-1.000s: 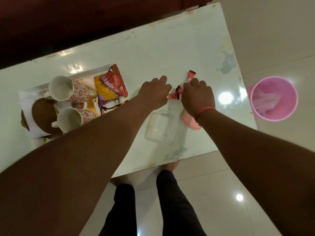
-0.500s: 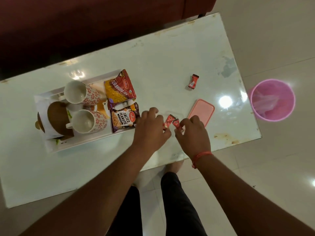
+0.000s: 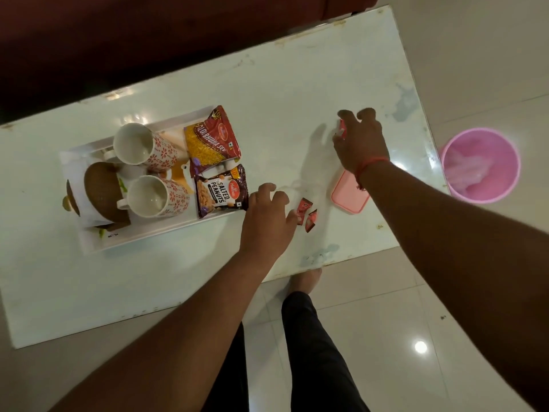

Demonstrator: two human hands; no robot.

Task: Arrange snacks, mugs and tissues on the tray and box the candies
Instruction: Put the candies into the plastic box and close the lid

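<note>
The right hand (image 3: 361, 142) reaches over the far part of the white table (image 3: 297, 84), its fingers (image 3: 346, 114) curled around a red candy (image 3: 341, 130). Only a sliver of that candy shows between them, so I cannot tell whether it is gripped or merely covered. The wrist and forearm hide part of the pink lid (image 3: 346, 197) lying flat on the table.

The left hand (image 3: 267, 221) rests near the table's front, fingers loosely spread and holding nothing. Just beside its fingertips lie two more red candies (image 3: 306, 214), close together. They appear to sit in a clear box (image 3: 297, 187), but its walls are almost invisible against the white top and the left hand covers its near side, so this is uncertain.

To the left stands the white tray (image 3: 142, 243). It carries two patterned mugs (image 3: 148, 171) on their sides, a sev packet (image 3: 212, 141), a peanut packet (image 3: 221, 191) and a brown rounded object (image 3: 102, 193) with white paper, hard to identify.

A pink bin (image 3: 481, 165) stands on the floor past the table's right end.
</note>
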